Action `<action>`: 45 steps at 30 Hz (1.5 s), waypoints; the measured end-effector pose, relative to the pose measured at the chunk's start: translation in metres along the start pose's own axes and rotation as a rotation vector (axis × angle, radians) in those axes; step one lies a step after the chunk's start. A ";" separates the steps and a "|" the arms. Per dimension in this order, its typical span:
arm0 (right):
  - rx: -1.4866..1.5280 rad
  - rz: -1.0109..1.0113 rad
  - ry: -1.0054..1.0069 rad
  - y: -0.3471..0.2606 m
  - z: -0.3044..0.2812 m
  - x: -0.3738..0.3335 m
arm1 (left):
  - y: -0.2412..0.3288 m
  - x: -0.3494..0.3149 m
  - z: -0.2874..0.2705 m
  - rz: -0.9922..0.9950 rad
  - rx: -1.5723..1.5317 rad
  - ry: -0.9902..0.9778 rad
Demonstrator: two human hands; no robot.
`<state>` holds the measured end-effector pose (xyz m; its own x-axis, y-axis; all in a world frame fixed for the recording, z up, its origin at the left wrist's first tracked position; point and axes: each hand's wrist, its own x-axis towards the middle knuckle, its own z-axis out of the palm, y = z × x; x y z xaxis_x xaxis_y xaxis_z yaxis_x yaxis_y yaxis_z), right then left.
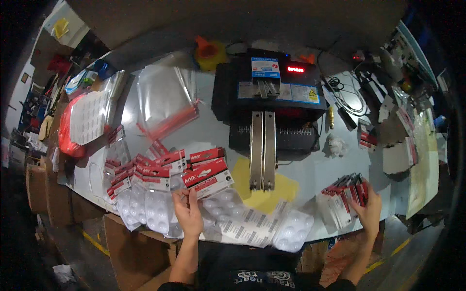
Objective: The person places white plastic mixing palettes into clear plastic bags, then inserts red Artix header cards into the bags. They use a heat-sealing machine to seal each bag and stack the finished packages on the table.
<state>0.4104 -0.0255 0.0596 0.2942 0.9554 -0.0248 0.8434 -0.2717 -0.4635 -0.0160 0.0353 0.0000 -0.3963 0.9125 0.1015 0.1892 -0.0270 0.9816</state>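
Observation:
My left hand (189,211) pinches the lower edge of a red and white header card (208,178) between thumb and fingers. Under and beside it are several more red and white header cards (153,177) with white plastic paint palettes (145,206). At the right, my right hand (367,208) is closed round the side of a standing stack of red and white cards (337,203). Between my hands lie a sheet of barcode labels (255,224) and a white palette (293,230) with round wells, both near the table's front edge.
A black machine (272,104) with a red digital display and two metal rails (263,150) stands mid-table, over yellow paper (286,191). Clear plastic bags (167,94) lie back left, beside a stack of white sheets (90,116). Coiled cables (347,94) and loose cards (368,138) are at the right.

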 end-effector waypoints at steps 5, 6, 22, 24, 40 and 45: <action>-0.202 -0.183 0.201 -0.026 0.010 -0.019 | 0.032 -0.002 -0.027 -0.001 -0.142 0.086; -0.231 -0.145 0.210 -0.030 0.011 -0.025 | 0.034 -0.002 -0.033 -0.023 -0.187 0.068; 0.369 0.283 0.156 -0.059 0.082 -0.143 | 0.008 -0.062 0.020 0.158 0.341 -0.527; 0.402 0.279 0.206 -0.057 0.104 -0.144 | 0.001 -0.107 0.067 0.226 0.281 -0.723; 0.504 0.243 0.142 -0.077 0.133 -0.127 | -0.028 -0.086 0.083 0.082 0.251 -0.555; 0.758 0.048 0.311 -0.097 0.070 -0.105 | -0.003 -0.092 0.046 -0.268 -0.229 -0.586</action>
<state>0.2660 -0.0915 0.0454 0.5274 0.8388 0.1354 0.3267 -0.0531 -0.9436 0.0609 -0.0301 -0.0202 0.1608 0.9683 -0.1912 -0.0682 0.2041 0.9766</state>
